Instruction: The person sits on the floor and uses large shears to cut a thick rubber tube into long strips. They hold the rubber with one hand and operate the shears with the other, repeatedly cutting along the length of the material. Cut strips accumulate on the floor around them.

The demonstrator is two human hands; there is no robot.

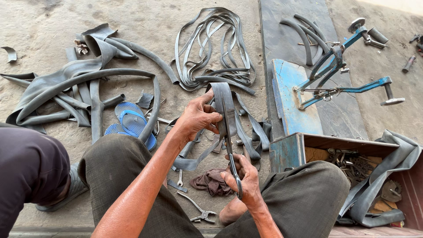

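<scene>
The left hand pinches a strip of grey rubber tube upright above the dusty ground. The right hand grips closed around the handles of the scissors, whose blades run up against the strip. A brown rag and pliers lie below.

Blue flip-flops lie on the ground beside a pile of old rubber tubes. A brown rag, a small wrench and pliers lie close together. A blue metal frame stands above an open toolbox.
</scene>
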